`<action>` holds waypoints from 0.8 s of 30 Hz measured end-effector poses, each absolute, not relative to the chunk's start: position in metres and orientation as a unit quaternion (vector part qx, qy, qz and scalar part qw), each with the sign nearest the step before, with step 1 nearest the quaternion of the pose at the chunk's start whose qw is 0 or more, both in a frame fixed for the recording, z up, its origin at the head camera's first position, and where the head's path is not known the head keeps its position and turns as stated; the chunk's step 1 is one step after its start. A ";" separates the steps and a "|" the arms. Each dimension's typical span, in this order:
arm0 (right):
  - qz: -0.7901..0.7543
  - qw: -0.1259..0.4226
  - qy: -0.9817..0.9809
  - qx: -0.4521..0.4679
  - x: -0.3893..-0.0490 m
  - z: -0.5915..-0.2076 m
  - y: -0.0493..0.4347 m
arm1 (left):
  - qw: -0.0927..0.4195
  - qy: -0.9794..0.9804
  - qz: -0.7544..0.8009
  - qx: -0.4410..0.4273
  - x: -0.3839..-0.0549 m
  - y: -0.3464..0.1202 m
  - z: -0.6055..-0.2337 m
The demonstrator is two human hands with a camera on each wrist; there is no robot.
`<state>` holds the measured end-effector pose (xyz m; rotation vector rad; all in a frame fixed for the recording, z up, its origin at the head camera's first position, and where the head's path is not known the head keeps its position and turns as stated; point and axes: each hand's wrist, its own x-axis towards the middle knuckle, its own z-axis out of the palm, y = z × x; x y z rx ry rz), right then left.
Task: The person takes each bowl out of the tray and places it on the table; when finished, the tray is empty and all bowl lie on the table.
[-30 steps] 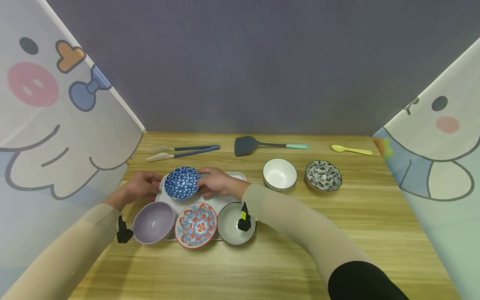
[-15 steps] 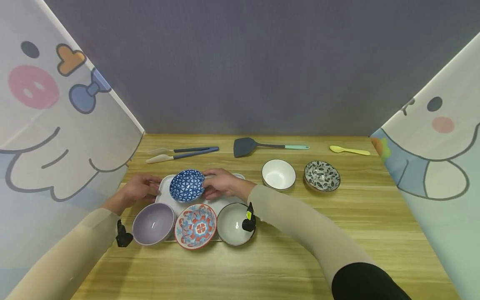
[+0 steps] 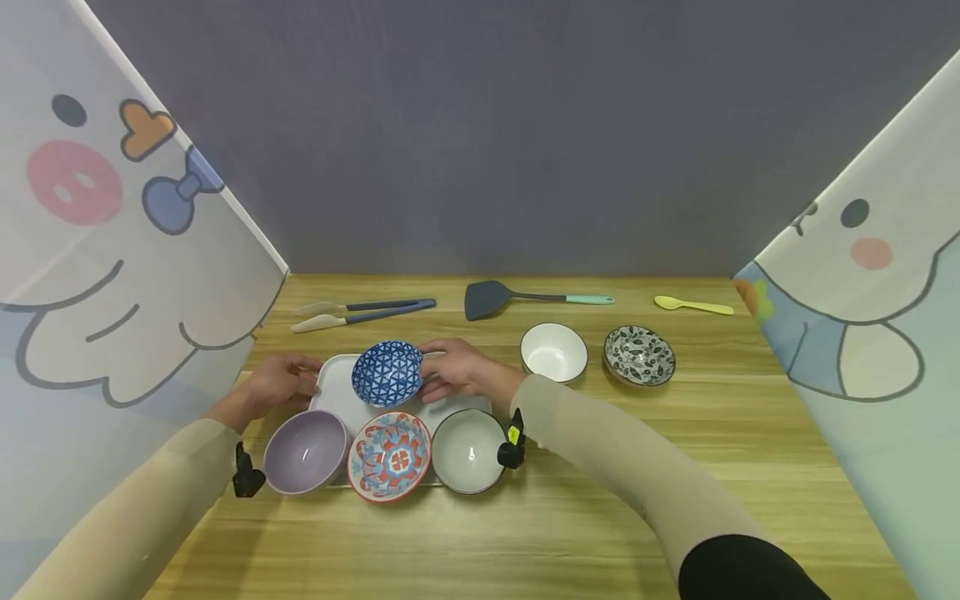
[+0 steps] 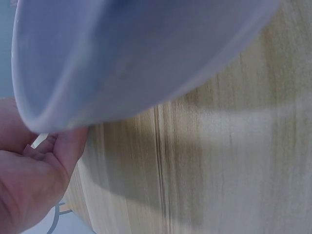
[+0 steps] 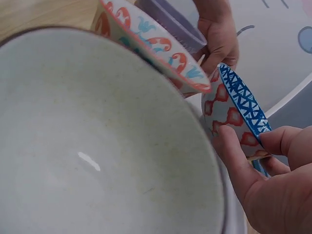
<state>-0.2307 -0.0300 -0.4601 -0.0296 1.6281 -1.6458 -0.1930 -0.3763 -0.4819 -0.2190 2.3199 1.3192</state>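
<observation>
My right hand (image 3: pixel 453 371) pinches the right rim of a bowl (image 3: pixel 387 374) with a blue-and-white triangle pattern inside, above the back of a white tray (image 3: pixel 336 375). In the right wrist view, the same blue-patterned bowl (image 5: pixel 231 114) shows red diamonds outside, with thumb and fingers on its wall. At the tray's left edge, my left hand (image 3: pixel 281 383) grips with curled fingers, partly hidden behind a purple bowl (image 4: pixel 146 58) in the left wrist view. Along the tray's front sit the purple bowl, a red-and-blue floral bowl (image 3: pixel 390 457) and a grey-white bowl (image 3: pixel 468 452).
Right of the tray stand a white bowl (image 3: pixel 553 352) and a black-and-white leaf-patterned bowl (image 3: pixel 639 356). Along the back lie tongs (image 3: pixel 375 312), a spatula (image 3: pixel 491 300) and a yellow spoon (image 3: pixel 693 306). A grey wall (image 3: pixel 510 150) rises behind the wooden table (image 3: pixel 480 550).
My right hand has moved the blue-patterned bowl to the right over the back of the tray. My left hand has stayed at the tray's left edge. The head view has shifted slightly.
</observation>
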 end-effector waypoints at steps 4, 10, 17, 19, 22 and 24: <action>-0.659 0.395 0.640 -0.013 -0.232 -0.454 -0.022 | 0.231 0.843 0.478 -0.085 -0.192 -0.375 -0.482; -0.663 0.394 0.636 -0.024 -0.233 -0.436 -0.003 | 0.231 0.839 0.487 -0.079 -0.190 -0.373 -0.479; -0.670 0.375 0.640 -0.018 -0.235 -0.418 0.028 | 0.228 0.842 0.482 -0.078 -0.190 -0.372 -0.479; -0.673 0.368 0.642 -0.018 -0.234 -0.413 0.039 | 0.227 0.842 0.482 -0.079 -0.190 -0.373 -0.480; -0.673 0.355 0.648 -0.021 -0.233 -0.407 0.057 | 0.227 0.844 0.480 -0.076 -0.190 -0.373 -0.480; -0.673 0.345 0.654 -0.026 -0.233 -0.403 0.069 | 0.226 0.845 0.479 -0.075 -0.189 -0.374 -0.479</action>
